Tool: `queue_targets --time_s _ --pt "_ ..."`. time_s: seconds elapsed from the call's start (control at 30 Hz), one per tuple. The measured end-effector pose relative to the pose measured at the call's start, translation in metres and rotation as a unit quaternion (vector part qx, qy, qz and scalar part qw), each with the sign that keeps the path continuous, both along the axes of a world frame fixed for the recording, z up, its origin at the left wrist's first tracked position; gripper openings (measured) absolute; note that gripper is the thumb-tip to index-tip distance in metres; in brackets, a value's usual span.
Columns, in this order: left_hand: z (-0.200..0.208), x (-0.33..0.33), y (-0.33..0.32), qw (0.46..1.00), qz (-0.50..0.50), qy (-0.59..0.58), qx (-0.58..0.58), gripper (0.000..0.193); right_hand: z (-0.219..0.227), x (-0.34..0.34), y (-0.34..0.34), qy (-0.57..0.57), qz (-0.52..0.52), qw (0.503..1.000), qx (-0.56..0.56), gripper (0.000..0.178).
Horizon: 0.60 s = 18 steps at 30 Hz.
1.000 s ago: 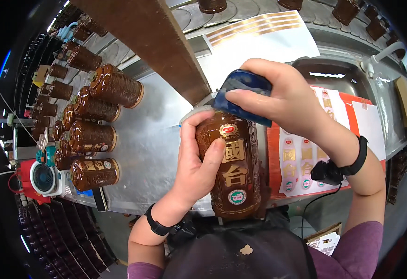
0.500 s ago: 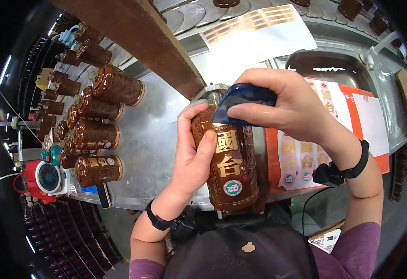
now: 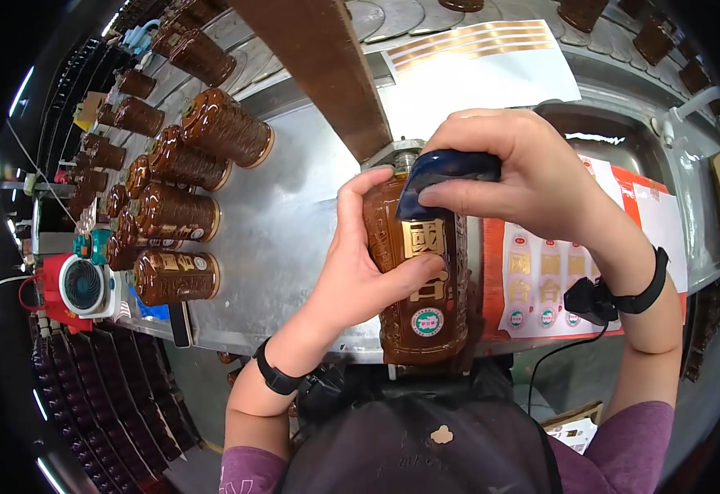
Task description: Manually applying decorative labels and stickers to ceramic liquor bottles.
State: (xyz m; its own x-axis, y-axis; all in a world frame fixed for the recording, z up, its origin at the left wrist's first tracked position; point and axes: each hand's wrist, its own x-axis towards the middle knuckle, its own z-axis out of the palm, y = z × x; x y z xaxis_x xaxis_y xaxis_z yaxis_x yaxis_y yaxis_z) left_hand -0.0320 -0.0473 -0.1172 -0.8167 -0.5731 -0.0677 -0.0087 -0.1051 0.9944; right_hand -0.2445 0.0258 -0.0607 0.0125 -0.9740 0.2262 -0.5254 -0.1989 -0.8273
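Note:
A brown glass bottle (image 3: 426,346) with gold characters and a round green-and-white sticker lies along the middle of the metal table, its neck pointing away from me. My left hand (image 3: 352,267) grips its left side, fingers near the shoulder and thumb laid across the lower gold character. Pinched between thumb and fingers of my right hand (image 3: 533,177) is a glossy dark blue pad-like piece (image 3: 455,167). Its lower edge is at the bottle's upper front, just above the upper gold character. The palm side of my right hand is hidden.
Several brown bottles (image 3: 177,212) lie at the left beside a small fan (image 3: 83,286). To the right, label sheets (image 3: 533,317) rest on an orange-red sheet before a sink (image 3: 603,123). A brown post (image 3: 319,78) rises behind the bottle; a gold-striped sheet (image 3: 483,70) lies beyond.
My left thumb has moved from beside the upper gold character to across the lower one. The right hand still holds the blue piece near the bottle's top. The whole view has shifted slightly.

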Motion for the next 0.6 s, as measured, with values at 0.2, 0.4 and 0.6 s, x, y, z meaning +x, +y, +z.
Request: queue_targets --time_s 0.2,0.4,0.6 --pt "0.000 0.026 0.001 0.992 -0.060 -0.049 -0.096 0.143 -0.006 0.034 0.029 0.190 0.017 0.962 -0.194 0.029" --pt "-0.002 0.046 0.011 0.968 -0.103 -0.105 -0.204 0.156 0.001 0.051 0.055 0.147 0.073 0.982 -0.097 0.022" --pt "0.002 0.053 0.013 0.935 -0.062 -0.083 -0.338 0.142 -0.015 0.013 0.044 0.198 -0.221 0.941 -0.164 0.020"
